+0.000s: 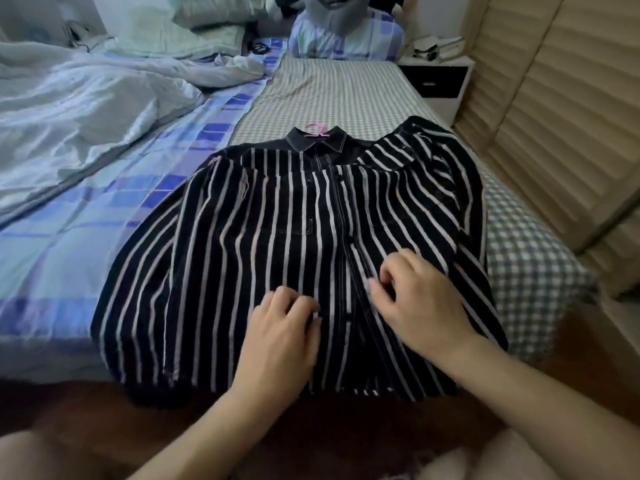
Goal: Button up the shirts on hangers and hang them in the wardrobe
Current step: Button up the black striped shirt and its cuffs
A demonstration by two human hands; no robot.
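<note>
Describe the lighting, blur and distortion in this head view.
Head view: soft, dim, bluish light with no glare; wide-angle bending curves the wardrobe door and bed edge; the shirt is fairly sharp, both hands slightly motion-blurred, the forearms at the bottom out of focus.

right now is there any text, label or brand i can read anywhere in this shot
Nothing is legible.
Small black round item near the pillows: pale marks, too blurred to read.
Dark drawer front of the nightstand: a faint mark, too small to read.
Striped shirt: no label or print shows.
</note>
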